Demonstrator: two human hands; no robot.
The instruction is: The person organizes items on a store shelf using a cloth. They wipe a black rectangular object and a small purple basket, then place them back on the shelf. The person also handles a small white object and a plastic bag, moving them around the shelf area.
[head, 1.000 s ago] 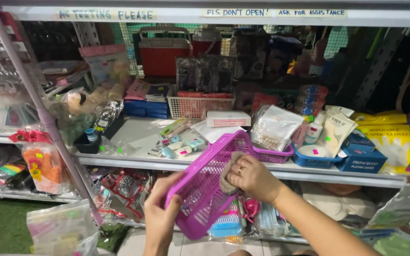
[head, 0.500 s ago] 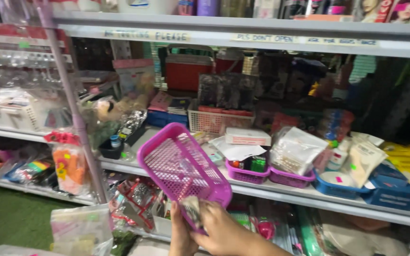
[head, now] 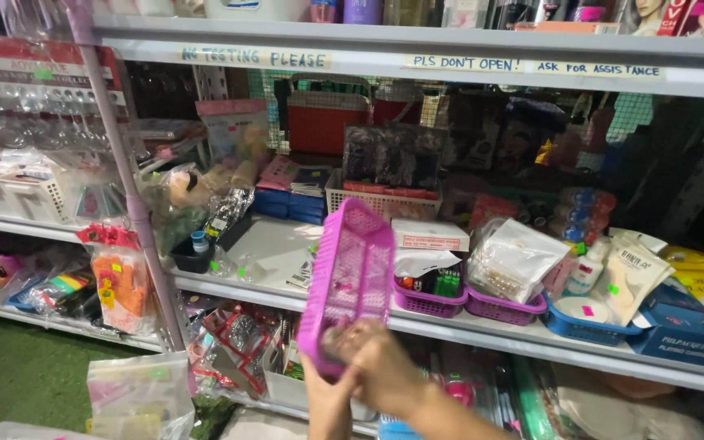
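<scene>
Both my hands, left hand (head: 327, 399) and right hand (head: 380, 371), clamp the purple basket (head: 350, 281) by its lower rim; it looks light, stiff, best held at edges.

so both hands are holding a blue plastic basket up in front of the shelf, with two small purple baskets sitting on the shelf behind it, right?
Not quite: the basket is pink-purple, not blue, as the head view shows. The rest stands: the left hand and right hand grip its lower end in front of the shelf, and two small purple baskets sit on the shelf behind it.
</scene>
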